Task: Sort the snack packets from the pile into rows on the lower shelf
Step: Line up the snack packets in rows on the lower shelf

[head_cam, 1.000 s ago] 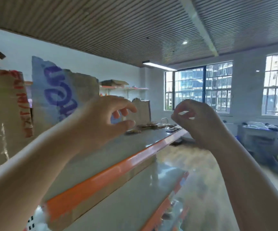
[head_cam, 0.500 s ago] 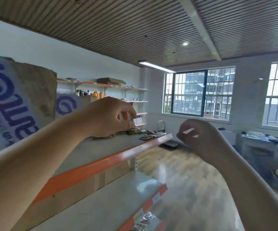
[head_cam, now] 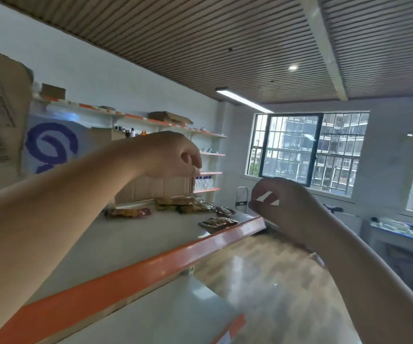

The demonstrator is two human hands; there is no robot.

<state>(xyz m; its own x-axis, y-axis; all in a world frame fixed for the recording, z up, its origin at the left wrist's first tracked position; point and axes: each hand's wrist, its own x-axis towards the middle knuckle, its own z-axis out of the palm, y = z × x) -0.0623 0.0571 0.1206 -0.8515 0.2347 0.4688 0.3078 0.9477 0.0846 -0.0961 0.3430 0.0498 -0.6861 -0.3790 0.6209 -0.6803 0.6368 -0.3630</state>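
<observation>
Since a moment ago my left hand [head_cam: 173,155] is riding higher, now hanging above the snack packets [head_cam: 188,206] instead of covering them, and the blue-lettered carton [head_cam: 51,145] is sliding out toward the left edge of the frame. The packets are lying in a loose, overlapping pile at centre frame, on the far end of the upper shelf [head_cam: 151,265] with its orange front lip. They are looking flat and crinkled, in brown, gold and red wrappers. One packet [head_cam: 218,222] is lying apart by the lip and another [head_cam: 128,212] is lying left of the pile.

My left fingers are curling down with their tips bunched, and I cannot tell whether they are pinching anything. My right hand [head_cam: 285,209] is floating right of the shelf end, off the shelf, its thumb and forefinger closing a loop. A pale sliver is showing inside it, and I cannot tell whether that is something held.

A cardboard box [head_cam: 151,188] is standing just behind the pile. The lower shelf [head_cam: 170,316] is showing its grey top at bottom centre. My left forearm is blocking the near left of the upper shelf.
</observation>
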